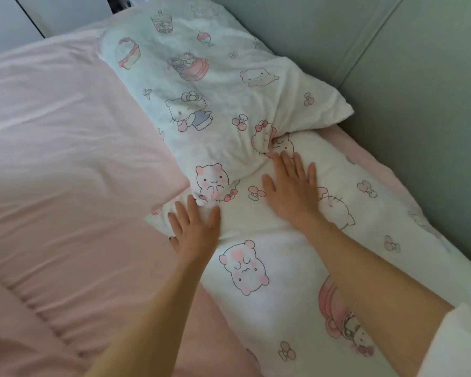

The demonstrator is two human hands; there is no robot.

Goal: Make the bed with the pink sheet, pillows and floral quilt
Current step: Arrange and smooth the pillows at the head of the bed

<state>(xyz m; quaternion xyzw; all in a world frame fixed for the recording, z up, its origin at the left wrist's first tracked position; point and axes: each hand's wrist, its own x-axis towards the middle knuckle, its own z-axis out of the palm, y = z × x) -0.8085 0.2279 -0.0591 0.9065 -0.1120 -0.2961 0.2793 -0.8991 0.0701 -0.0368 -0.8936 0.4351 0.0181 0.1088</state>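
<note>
Head view: left hand (pixel 193 229) lies flat, fingers spread, palm down on the near white cartoon-print pillow (pixel 283 268) at its edge beside the pink cotton sheet (pixel 65 164). Right hand (pixel 291 186), fingers fanned open, presses the same pillow where it meets the far matching cartoon-print pillow (pixel 215 77). Both forearms extended forward. Pillows lie along the grey-green padded headboard (pixel 405 91).

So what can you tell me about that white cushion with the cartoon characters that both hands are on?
The nearer cartoon-print pillow is long, white, soft-looking cloth printed with pink cats, bears and bows. It lies flat on the pink sheet along the grey-green padded headboard. Its far end is tucked under a second, matching pillow, which bunches where they meet. The left hand presses its left edge and the right hand rests flat near the overlap, fingers spread.
</note>
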